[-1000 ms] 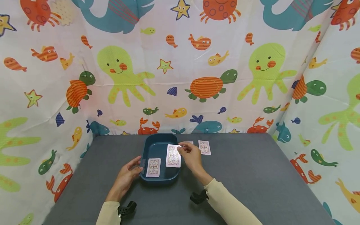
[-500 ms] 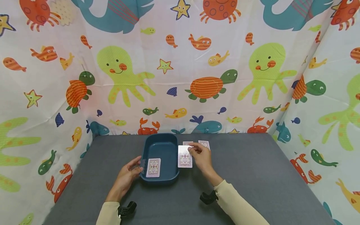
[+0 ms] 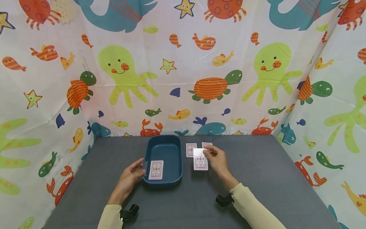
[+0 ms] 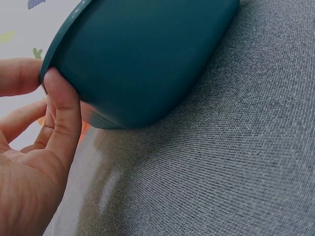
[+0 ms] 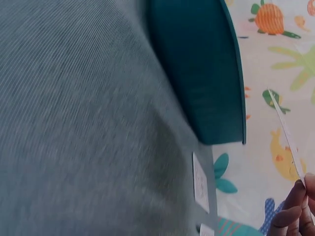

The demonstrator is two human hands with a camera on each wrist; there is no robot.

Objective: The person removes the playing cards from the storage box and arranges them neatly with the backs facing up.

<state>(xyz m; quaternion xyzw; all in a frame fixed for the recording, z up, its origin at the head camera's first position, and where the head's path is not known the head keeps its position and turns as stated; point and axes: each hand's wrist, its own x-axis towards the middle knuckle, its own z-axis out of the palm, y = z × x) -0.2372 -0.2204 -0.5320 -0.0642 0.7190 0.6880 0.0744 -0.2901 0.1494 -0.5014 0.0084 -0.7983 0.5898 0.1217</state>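
A dark teal plastic tray (image 3: 179, 173) sits on the grey table. My left hand (image 3: 127, 180) pinches its left rim; in the left wrist view the thumb presses the tray's outer wall (image 4: 133, 59). To the right of the tray, my right hand (image 3: 219, 163) pinches a patterned playing card (image 3: 200, 161) by its upper right corner, back up. The right wrist view shows that held card (image 5: 286, 130) edge-on, raised above the table. Inside the tray, at its near left, lies another playing card or small stack (image 3: 156, 170), back up.
Two playing cards lie face down beyond the held card: the left card (image 3: 191, 150) beside the tray and the right card (image 3: 206, 144), partly covered by my right hand. A sea-animal print curtain (image 3: 183, 63) rises behind the grey table (image 3: 257, 178) and along both sides.
My right hand has carried the card from over the tray's right part rightward, past the rim, to above the table. The left hand and the tray have stayed in place.
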